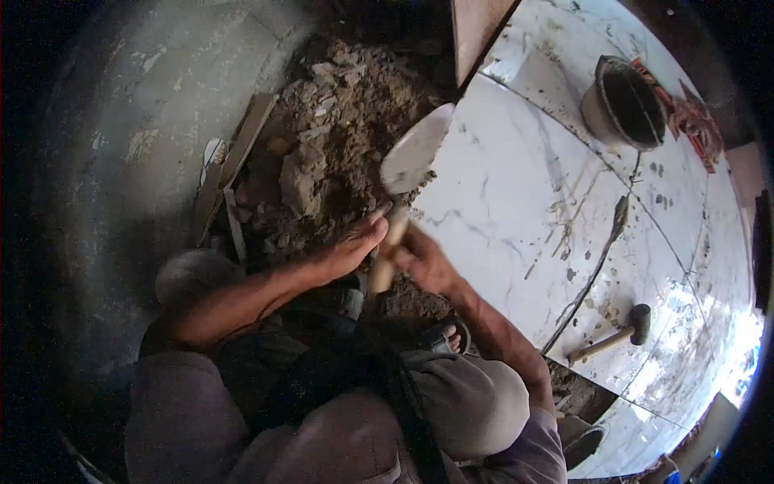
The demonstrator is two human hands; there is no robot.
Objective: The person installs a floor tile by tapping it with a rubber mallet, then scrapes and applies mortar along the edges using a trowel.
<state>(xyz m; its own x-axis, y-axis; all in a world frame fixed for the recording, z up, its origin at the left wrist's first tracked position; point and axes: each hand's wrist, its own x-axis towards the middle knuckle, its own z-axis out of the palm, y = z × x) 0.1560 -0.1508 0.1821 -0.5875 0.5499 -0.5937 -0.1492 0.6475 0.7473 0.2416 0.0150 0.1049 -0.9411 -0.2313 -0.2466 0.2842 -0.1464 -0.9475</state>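
Note:
My right hand [423, 260] is closed round the pale wooden handle [382, 274] of a trowel in front of my knees. The trowel's broad, light grey blade [418, 149] points away from me, between the rubble and the tile edge. Beside the upper end of the handle, my left hand [355, 244] has its fingers drawn together. Whether those fingers grip the trowel or some small thing cannot be made out. Loose soil and broken mortar [334, 153] lie just beyond my hands.
White marbled tiles [500, 169] cover the right side, marked with dirt and a dark gap. On them stand a bucket [592, 113], a red crumpled bag [697, 129] and a rubber mallet [609, 343]. Wooden strips [246, 141] lean by the rubble at left. A grey container [576, 440] sits at lower right.

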